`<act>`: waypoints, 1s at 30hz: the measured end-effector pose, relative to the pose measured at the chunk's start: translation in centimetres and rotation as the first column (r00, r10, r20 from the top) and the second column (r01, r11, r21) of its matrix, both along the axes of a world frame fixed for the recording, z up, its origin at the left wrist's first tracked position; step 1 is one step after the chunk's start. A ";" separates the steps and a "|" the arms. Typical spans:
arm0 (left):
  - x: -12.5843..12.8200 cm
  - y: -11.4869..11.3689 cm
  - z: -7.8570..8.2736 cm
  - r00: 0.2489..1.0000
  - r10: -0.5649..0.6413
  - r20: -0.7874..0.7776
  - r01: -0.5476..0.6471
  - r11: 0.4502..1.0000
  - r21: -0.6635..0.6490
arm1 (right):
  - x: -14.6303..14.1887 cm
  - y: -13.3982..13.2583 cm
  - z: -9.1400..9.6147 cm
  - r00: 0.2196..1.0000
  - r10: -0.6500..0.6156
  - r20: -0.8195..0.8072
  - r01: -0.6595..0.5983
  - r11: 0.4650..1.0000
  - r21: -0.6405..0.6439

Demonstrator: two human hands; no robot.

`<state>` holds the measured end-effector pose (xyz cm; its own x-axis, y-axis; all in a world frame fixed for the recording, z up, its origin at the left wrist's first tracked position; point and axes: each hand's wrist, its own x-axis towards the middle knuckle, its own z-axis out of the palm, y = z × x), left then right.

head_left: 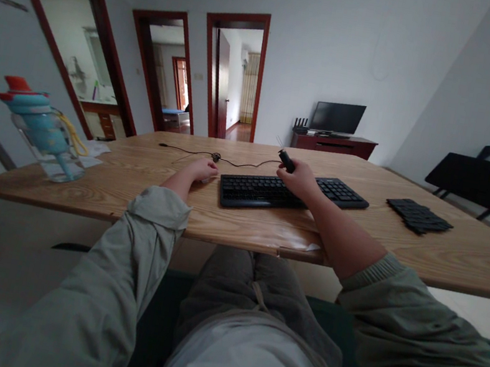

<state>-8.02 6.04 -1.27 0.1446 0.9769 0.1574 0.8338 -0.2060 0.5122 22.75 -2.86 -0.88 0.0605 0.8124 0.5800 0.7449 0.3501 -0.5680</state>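
Observation:
A black keyboard [293, 192] lies on the wooden table [404, 249] in front of me. My right hand [297, 180] is raised over the keyboard's middle, closed round a small black tool [287, 161] that sticks up from the fist. My left hand [202, 170] rests on the table just left of the keyboard, fingers curled, touching something small and pale that I cannot make out. A thin black cable [212, 157] runs across the table behind both hands.
A second black slab, like a keyboard part [418, 215], lies to the right. A blue water bottle with a red top [41, 128] stands at the table's left end. Behind are three open doorways, a monitor on a low cabinet [336, 119], and a dark chair [487, 179].

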 end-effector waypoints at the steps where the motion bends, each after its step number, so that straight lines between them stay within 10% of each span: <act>1: 0.0 0.1 0.0 1.000 -0.007 -0.010 0.007 1.000 -0.002 | 0.0 -0.1 0.0 1.000 -0.011 0.008 0.011 1.000 0.001; 30: -0.3 0.9 -0.6 0.996 -0.052 -0.077 0.055 0.998 0.038 | 0.1 0.3 -0.1 0.988 -0.114 0.103 0.122 0.990 -0.072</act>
